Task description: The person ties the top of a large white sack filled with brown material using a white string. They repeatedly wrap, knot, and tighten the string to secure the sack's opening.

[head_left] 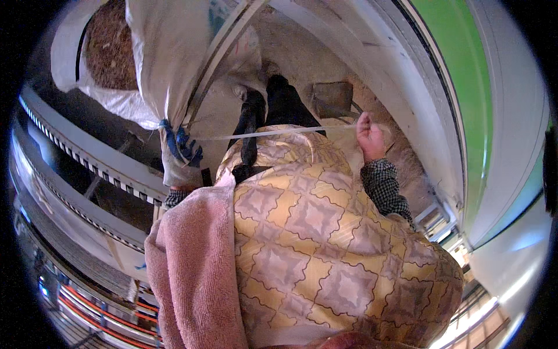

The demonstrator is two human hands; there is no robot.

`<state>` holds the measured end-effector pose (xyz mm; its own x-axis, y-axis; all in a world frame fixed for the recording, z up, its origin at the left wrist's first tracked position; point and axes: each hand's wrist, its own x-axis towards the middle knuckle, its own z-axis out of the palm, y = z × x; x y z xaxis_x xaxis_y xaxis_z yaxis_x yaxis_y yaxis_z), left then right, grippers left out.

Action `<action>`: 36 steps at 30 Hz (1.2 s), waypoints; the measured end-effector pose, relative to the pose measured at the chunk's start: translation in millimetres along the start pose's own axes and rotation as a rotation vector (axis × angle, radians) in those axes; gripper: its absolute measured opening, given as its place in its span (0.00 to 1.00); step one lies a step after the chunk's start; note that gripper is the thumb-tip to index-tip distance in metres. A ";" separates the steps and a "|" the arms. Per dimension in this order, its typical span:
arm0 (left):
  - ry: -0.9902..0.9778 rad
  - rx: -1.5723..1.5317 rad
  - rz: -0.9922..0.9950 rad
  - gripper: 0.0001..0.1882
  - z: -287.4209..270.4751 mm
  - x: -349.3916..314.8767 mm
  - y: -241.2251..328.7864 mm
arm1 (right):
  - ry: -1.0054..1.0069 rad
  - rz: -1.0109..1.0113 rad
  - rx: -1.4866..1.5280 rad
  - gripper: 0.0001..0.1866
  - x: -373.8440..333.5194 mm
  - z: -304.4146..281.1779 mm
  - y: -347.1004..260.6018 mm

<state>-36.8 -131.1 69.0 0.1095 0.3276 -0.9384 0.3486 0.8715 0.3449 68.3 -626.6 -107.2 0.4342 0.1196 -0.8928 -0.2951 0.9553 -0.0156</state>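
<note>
A thin whitish strip (279,132) stretches nearly straight across in front of my apron, from one hand to the other. My right hand (370,138), bare, pinches its right end between closed fingers. At the other end, my left hand (183,150) wears a white glove with blue fingers, which are curled beside the gathered lower corner of a large white woven sack (168,64). The left end of the strip runs to this glove. Whether the glove also grips the sack corner is hard to make out. Brown loose material (110,49) shows in the sack's opening.
A metal frame with a slotted rail (87,160) runs along the left. On the right stands a curved white and green machine panel (474,87). A greyish block-like container (332,99) sits on the dusty floor near my feet. A pink towel (195,256) hangs over my patterned apron.
</note>
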 end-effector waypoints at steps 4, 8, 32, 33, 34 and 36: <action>-0.060 0.034 0.000 0.22 -5.5 4.7 6.2 | 0.102 -0.175 0.070 0.16 -14.6 -35.9 -27.7; -0.064 0.065 -0.002 0.23 -20.2 20.0 5.6 | 0.250 -0.337 -0.295 0.15 -10.5 -38.8 -7.3; -0.632 -0.479 0.071 0.21 -22.2 17.0 -7.1 | -1.201 -0.081 -2.158 0.15 -41.4 169.6 355.4; -0.621 -0.483 0.078 0.21 -19.9 19.8 -7.7 | -1.216 -0.170 -2.201 0.15 -42.2 173.3 357.0; -0.594 -0.479 0.078 0.22 -21.9 18.5 -9.6 | -1.258 -0.284 -2.213 0.15 -41.6 176.3 359.2; -0.544 -0.456 0.062 0.23 -21.9 18.5 -10.3 | -1.331 -0.446 -2.273 0.15 -41.6 177.4 364.4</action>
<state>-58.7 -126.0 48.5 0.6070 0.2564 -0.7522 -0.0845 0.9620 0.2597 93.7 -235.5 4.1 0.4141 0.8844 -0.2154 0.3117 -0.3602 -0.8793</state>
